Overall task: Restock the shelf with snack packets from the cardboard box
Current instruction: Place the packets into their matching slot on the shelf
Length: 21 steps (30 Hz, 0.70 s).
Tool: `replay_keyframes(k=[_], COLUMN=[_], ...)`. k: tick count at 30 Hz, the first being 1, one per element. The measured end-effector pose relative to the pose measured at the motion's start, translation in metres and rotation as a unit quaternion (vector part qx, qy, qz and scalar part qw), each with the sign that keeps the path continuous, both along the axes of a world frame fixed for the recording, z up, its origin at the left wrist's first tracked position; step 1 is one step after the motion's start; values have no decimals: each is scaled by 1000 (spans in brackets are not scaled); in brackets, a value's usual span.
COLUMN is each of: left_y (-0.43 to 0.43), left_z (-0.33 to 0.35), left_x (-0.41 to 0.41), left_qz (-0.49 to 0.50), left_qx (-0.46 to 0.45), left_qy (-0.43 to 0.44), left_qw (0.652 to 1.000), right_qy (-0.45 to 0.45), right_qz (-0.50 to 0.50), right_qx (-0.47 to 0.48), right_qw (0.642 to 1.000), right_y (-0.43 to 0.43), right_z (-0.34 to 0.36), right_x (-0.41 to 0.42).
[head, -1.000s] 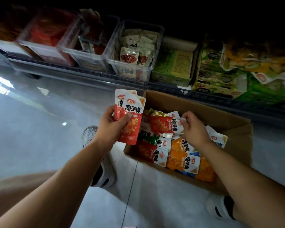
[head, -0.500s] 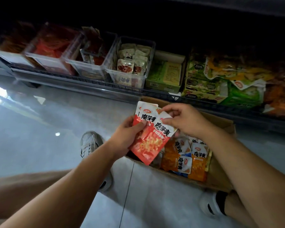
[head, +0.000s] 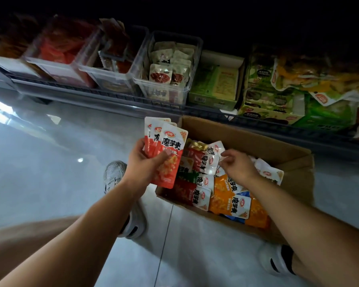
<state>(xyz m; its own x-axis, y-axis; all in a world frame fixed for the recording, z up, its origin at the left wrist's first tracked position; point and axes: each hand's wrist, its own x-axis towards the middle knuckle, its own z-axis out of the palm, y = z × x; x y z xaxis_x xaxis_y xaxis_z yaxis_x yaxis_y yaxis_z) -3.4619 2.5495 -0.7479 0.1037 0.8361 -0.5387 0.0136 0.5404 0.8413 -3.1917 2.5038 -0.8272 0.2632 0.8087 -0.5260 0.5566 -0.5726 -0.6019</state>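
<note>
Left hand is gripping a fan of red packets, centre frame.
Right hand is hovering inside cardboard box, centre-right, fingers curling over boxed packets; possibly pinching one, can't tell.

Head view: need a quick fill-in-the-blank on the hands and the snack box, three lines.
The left hand grips a fan of red-and-white snack packets; the right hand reaches into the brown ____ box.
The box sits on the grey tiled ____.
Clear plastic bins of pouches stand on the dark wire ____ behind the box.
Missing: cardboard; floor; shelf.
</note>
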Motion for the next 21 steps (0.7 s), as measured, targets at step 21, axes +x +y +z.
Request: replay_keyframes(k=[21], left_y=[4], left_z=[-9], left_x=[-2], left_qz=[-4], left_qx=[-2], left_qy=[-14], left_qw=[1000], right_qy=[25], right_qz=[-89], right_qx=[48], right_qw=[995], right_y=[6], right_z=[-23], right_x=[-9])
